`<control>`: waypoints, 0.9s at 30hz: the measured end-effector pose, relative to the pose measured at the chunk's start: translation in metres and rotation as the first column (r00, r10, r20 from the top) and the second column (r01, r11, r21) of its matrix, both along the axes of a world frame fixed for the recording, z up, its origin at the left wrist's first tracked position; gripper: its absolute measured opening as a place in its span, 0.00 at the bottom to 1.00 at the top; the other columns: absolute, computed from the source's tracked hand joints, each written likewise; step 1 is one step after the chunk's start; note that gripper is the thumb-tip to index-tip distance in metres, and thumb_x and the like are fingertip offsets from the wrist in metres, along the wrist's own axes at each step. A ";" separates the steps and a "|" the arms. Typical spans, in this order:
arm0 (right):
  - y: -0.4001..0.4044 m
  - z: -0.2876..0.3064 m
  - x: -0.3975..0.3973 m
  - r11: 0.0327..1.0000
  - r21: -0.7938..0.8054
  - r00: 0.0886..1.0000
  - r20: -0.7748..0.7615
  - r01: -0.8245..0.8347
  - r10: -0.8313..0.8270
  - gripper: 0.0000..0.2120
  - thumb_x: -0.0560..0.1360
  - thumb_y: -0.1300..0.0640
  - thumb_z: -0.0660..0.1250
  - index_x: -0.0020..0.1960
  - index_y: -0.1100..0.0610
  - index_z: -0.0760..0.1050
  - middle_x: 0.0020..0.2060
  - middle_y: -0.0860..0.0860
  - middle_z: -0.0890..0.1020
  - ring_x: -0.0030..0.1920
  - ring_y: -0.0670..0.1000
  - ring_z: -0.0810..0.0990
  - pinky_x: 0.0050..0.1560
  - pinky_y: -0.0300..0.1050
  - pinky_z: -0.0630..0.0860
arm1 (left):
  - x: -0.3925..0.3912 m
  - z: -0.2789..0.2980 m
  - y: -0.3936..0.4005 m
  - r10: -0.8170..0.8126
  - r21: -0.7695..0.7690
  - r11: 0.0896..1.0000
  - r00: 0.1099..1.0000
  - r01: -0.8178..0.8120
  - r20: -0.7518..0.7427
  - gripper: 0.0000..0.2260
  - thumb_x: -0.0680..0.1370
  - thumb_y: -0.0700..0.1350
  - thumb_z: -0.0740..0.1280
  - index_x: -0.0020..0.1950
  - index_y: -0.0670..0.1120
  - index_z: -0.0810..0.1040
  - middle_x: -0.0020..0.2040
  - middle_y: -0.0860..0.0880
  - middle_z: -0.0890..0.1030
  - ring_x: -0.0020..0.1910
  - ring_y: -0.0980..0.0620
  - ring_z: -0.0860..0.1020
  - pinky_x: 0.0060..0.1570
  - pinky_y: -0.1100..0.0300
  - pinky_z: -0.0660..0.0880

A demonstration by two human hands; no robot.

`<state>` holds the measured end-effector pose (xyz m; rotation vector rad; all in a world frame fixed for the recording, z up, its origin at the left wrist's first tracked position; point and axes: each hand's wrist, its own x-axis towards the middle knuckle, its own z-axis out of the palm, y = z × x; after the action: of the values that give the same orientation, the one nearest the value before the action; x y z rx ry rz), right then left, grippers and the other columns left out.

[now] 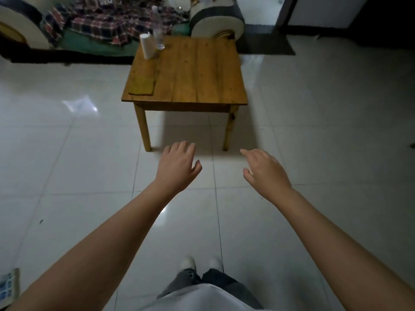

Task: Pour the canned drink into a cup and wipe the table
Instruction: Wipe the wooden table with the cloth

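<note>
A small wooden table (197,70) stands ahead of me on the tiled floor. At its far left corner stand a white can (147,47) and a clear glass cup (159,39), side by side. A yellow-brown cloth (142,85) lies flat at the near left edge. My left hand (178,166) and my right hand (266,171) are stretched out over the floor in front of the table, palms down, fingers apart, holding nothing. Both are well short of the table.
A sofa with a plaid blanket (107,21) and rolled armrests sits behind the table. A dark doormat (267,44) and doorway lie at the back right. Glossy white floor tiles surround the table. My shoes (201,263) show below.
</note>
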<state>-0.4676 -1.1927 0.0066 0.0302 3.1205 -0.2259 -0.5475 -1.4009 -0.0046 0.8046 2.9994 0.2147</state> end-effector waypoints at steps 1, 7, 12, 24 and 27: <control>0.009 -0.001 0.009 0.999 -0.013 0.999 0.007 0.046 -0.046 0.23 0.77 0.57 0.59 0.70 0.59 0.63 0.63 0.55 0.73 0.65 0.55 0.68 0.63 0.48 0.65 | 0.000 -0.001 0.012 -0.039 -0.008 0.999 0.999 0.039 0.009 0.22 0.78 0.53 0.56 0.69 0.44 0.66 0.66 0.45 0.71 0.65 0.45 0.70 0.65 0.52 0.65; 0.056 -0.007 0.063 0.962 -0.060 0.964 0.039 0.265 -0.263 0.23 0.76 0.57 0.61 0.70 0.59 0.63 0.64 0.55 0.73 0.66 0.55 0.67 0.65 0.47 0.64 | 0.009 -0.006 0.079 -0.261 -0.055 0.963 0.964 0.263 0.039 0.23 0.78 0.54 0.57 0.70 0.44 0.64 0.68 0.44 0.70 0.67 0.45 0.68 0.66 0.52 0.63; 0.097 -0.005 0.100 0.924 -0.052 0.924 0.066 0.379 -0.376 0.24 0.77 0.55 0.60 0.71 0.57 0.61 0.65 0.54 0.72 0.67 0.53 0.65 0.65 0.45 0.61 | 0.021 -0.008 0.139 -0.378 -0.064 0.923 0.925 0.380 0.053 0.23 0.78 0.55 0.56 0.70 0.45 0.64 0.67 0.45 0.70 0.66 0.45 0.68 0.66 0.53 0.63; 0.216 -0.010 0.122 0.888 -0.062 0.889 0.088 0.456 -0.450 0.25 0.78 0.52 0.58 0.72 0.55 0.59 0.67 0.51 0.69 0.69 0.51 0.62 0.66 0.43 0.59 | 0.025 -0.013 0.269 -0.443 -0.074 0.892 0.895 0.445 0.043 0.24 0.78 0.55 0.57 0.70 0.44 0.64 0.67 0.44 0.70 0.67 0.44 0.67 0.65 0.52 0.63; 0.243 -0.010 0.113 0.884 -0.073 0.886 0.093 0.462 -0.455 0.24 0.78 0.51 0.58 0.72 0.55 0.59 0.67 0.51 0.69 0.69 0.50 0.63 0.66 0.43 0.59 | 0.017 -0.014 0.293 -0.441 -0.070 0.894 0.896 0.443 0.049 0.24 0.78 0.55 0.57 0.71 0.44 0.63 0.68 0.44 0.69 0.67 0.44 0.67 0.65 0.52 0.63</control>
<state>-0.3547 -0.9501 -0.0035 0.7646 2.9708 -0.3635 -0.5308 -1.1076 -0.0189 1.4229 2.6746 0.0906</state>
